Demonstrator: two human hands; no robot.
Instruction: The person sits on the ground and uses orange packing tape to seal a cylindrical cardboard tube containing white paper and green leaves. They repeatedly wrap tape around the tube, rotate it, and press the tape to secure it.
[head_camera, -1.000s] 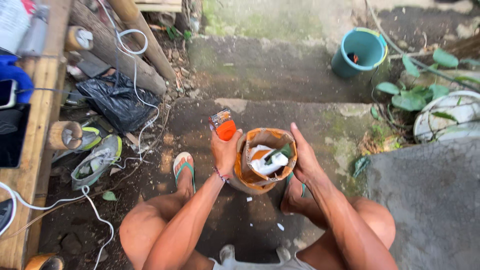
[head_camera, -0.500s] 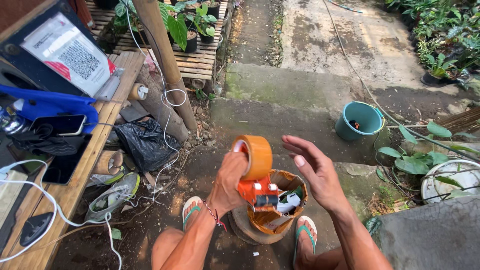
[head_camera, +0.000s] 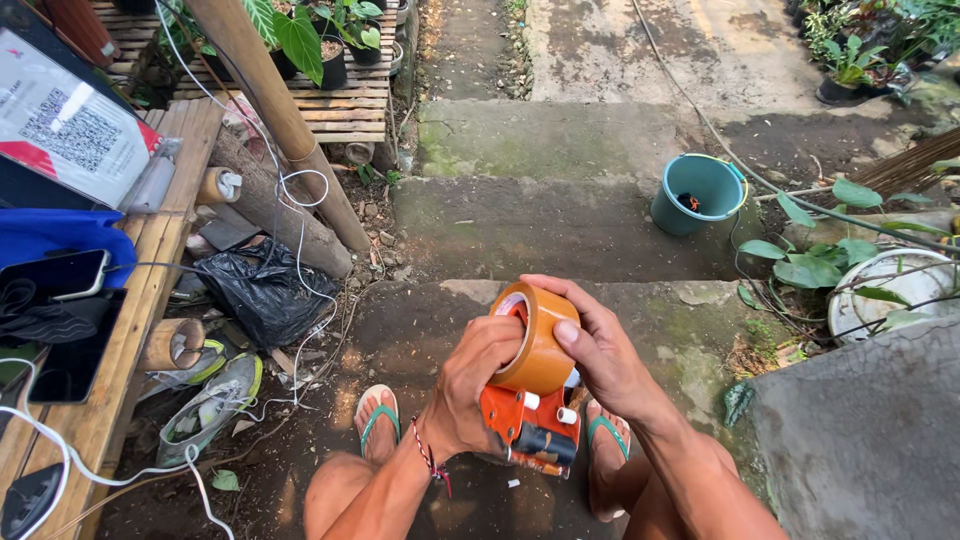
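An orange tape dispenser (head_camera: 532, 432) is held up in front of the seated person, above the knees and between two feet in green-strapped flip-flops (head_camera: 377, 417). It is gripped by the left hand (head_camera: 477, 385), whose fingers are wrapped around the handle and the near side of the brown tape roll (head_camera: 538, 340) mounted on top. The roll is pinched from the other side by the right hand (head_camera: 600, 352): the thumb is pressed flat on its outer face while the remaining fingers are curled over the top edge. A red string bracelet (head_camera: 430, 462) is worn on the left wrist.

Below the hands, damp earth and a mossy concrete step (head_camera: 560, 225) are seen. To the left, worn shoes (head_camera: 212, 397), a crumpled black plastic bag (head_camera: 262, 292) and a white cable (head_camera: 300, 240) are strewn on the ground beside a wooden surface (head_camera: 150, 290), on which a dark phone (head_camera: 55, 272) and blue cloth (head_camera: 60, 235) are laid. A thick bamboo pole (head_camera: 275, 115) is leaned across the scene.

Further off, a teal bucket (head_camera: 697, 195) is set on the step at right, near broad green leaves (head_camera: 815, 262) and a white basin (head_camera: 885, 290). Potted plants (head_camera: 330, 40) are ranged on slatted planks beyond.
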